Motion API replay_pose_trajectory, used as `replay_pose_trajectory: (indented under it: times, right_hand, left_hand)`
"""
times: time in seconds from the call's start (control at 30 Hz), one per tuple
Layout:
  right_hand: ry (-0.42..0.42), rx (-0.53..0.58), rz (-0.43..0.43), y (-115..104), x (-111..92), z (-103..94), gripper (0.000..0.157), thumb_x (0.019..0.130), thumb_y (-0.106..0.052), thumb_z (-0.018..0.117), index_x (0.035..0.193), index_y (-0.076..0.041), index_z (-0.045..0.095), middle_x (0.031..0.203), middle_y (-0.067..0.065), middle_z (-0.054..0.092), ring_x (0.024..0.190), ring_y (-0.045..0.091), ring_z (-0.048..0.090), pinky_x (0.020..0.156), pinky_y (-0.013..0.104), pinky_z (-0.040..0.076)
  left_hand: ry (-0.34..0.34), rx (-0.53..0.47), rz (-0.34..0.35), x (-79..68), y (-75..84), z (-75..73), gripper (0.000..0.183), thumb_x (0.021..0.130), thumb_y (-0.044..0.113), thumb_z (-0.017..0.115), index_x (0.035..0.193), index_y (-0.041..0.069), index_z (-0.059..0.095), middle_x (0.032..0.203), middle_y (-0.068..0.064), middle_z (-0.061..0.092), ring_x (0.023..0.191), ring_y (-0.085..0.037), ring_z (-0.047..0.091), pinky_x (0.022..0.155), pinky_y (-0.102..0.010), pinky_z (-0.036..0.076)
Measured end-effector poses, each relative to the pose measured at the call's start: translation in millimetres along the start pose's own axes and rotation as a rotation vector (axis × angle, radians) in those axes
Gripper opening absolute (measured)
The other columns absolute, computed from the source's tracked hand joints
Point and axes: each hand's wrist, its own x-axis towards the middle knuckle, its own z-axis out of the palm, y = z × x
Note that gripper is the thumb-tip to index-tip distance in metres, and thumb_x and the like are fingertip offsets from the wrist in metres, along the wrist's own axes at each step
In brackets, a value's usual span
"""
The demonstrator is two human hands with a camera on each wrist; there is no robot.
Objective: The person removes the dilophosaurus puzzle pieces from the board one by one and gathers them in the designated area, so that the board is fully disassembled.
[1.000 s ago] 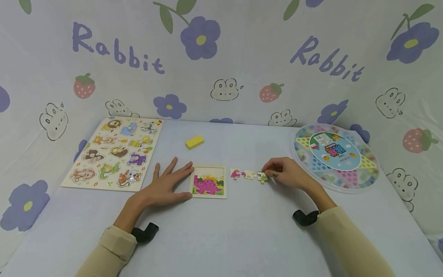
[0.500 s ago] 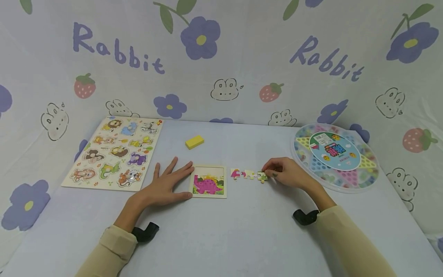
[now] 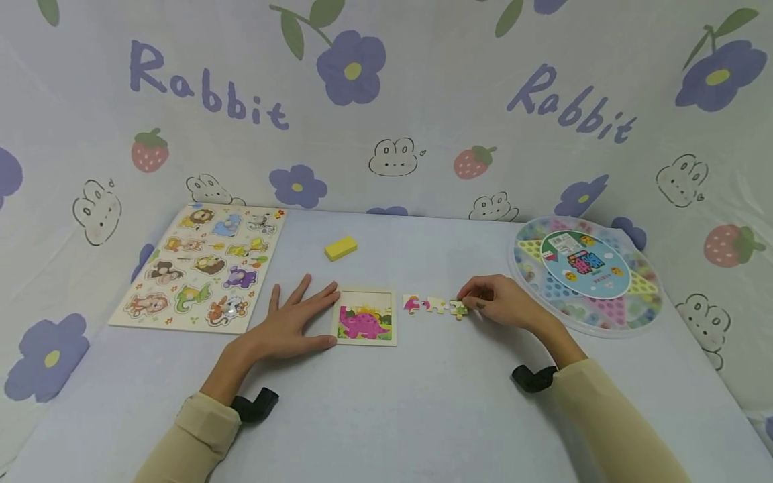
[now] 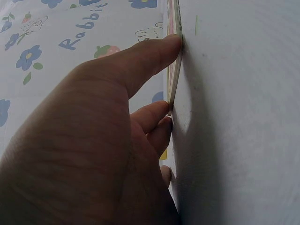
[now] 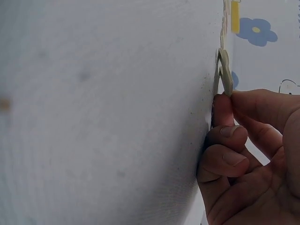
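Note:
My left hand (image 3: 290,327) lies with its fingers spread, thumb and fingertips touching the left side of a small square jigsaw puzzle tray (image 3: 395,318). Inside the tray is a pink dinosaur picture; a pale bare strip shows along its top. With thumb and index finger, my right hand (image 3: 498,300) pinches a green-and-white jigsaw piece (image 3: 457,310). The right wrist view shows this piece (image 5: 226,72) tilted slightly off the white surface. Two more pieces, one pink (image 3: 411,304) and one pale yellow (image 3: 435,305), lie in a row between the tray and the pinched piece.
An animal puzzle board (image 3: 256,298) lies at the left. Behind the tray sits a yellow block (image 3: 341,248). A round, lidded board game case (image 3: 586,265) stands close beyond the right hand. A printed cloth (image 3: 423,87) hangs behind the white table (image 3: 386,416).
The head view shifts very slightly. Both hands, the tray and the pieces keep their places, and the right hand keeps its pinch on the jigsaw piece.

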Motion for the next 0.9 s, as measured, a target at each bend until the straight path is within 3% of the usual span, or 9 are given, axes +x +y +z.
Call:
replay_pose_trajectory:
  times: [0.53,0.9]
  right_hand:
    - [-0.012,-0.005,0.004,0.5,1.5,-3.5,0.014,0.102,-0.013,0.066,0.112,-0.014,0.076,0.099,0.006,0.074,0.087,0.019,0.060,0.077,0.029,0.049]
    - [-0.025,0.002,-0.026,-25.0,12.1,-1.4,0.018,0.103,-0.016,0.066,0.117,-0.012,0.076,0.101,0.009,0.071,0.083,0.019,0.056,0.069,0.028,0.046]
  left_hand:
    - [-0.003,-0.013,-0.001,-0.3,0.2,-0.5,0.087,0.095,0.054,0.071,0.168,0.024,0.034,0.179,0.004,0.023,0.169,-0.038,-0.005,0.124,-0.075,-0.020]
    - [0.005,-0.023,0.002,-0.3,-0.8,-0.4,0.086,0.095,0.053,0.070,0.167,0.022,0.035,0.179,0.002,0.024,0.168,-0.039,-0.004,0.124,-0.076,-0.020]
